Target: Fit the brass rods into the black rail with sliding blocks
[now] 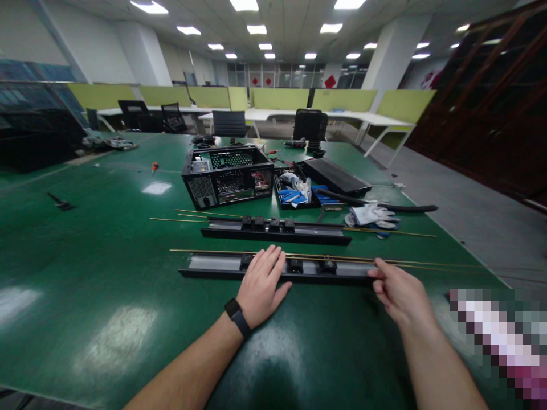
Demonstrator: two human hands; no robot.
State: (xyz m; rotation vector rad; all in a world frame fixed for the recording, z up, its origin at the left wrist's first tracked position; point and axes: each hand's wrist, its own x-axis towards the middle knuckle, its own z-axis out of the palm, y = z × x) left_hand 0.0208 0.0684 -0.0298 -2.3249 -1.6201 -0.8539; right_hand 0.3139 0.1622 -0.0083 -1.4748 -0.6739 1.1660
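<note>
A long black rail [213,266] with small black socket modules lies near me on the green table [106,273]. My left hand [261,285] rests flat on its middle, fingers stretched over the modules. My right hand [395,293] is closed in a pinch on the rail's right end, where thin brass rods [342,259] run along its top. A second black rail [299,232] with several modules lies parallel just behind, beside more brass rods [175,219].
Behind the rails stand an open black computer case [228,176], a tray of blue and white items [297,191], a black panel [337,176], white gloves [371,214] and a black hose [405,208]. The table's right edge drops to grey floor. Office chairs stand farther back.
</note>
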